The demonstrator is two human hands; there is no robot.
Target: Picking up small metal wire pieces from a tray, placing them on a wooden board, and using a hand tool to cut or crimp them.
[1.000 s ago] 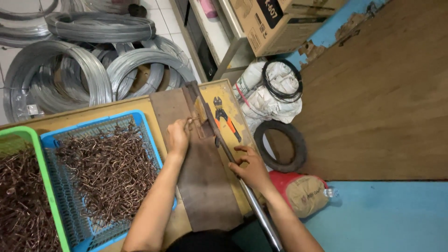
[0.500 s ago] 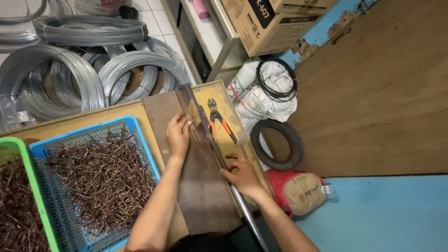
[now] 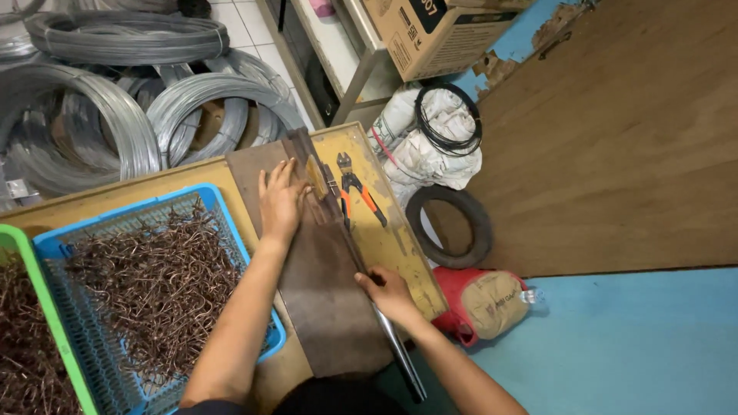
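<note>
A: Plainly, from the head view, where does the left hand (image 3: pixel 280 201) sit?

B: It lies flat, fingers spread wide, pressing on the dark brown sheet (image 3: pixel 323 292) that covers the middle of the worktop (image 3: pixel 154 184). It holds nothing.

A: And the right hand (image 3: pixel 390 294)?

B: It is curled around the metal lever bar (image 3: pixel 400 350) at the sheet's right edge, closed on it. The bar's long axis runs from about 11 o'clock down to 5 o'clock, along that edge, and the right hand is the nearer one; the left hand sits further up, toward 11 o'clock from it.

A: What lies around them?

B: Orange-handled pliers (image 3: pixel 360 194) rest on the yellow board (image 3: pixel 400 246), at 12 o'clock from the right hand, just beside the bar's line. At 9 o'clock stands a blue basket (image 3: pixel 223 207) full of bent brown wire pieces (image 3: pixel 154 284), touching a green basket (image 3: pixel 46 307). Coils of grey wire (image 3: pixel 115 107) lie on the floor beyond. Nothing blocks the bar itself.
</note>
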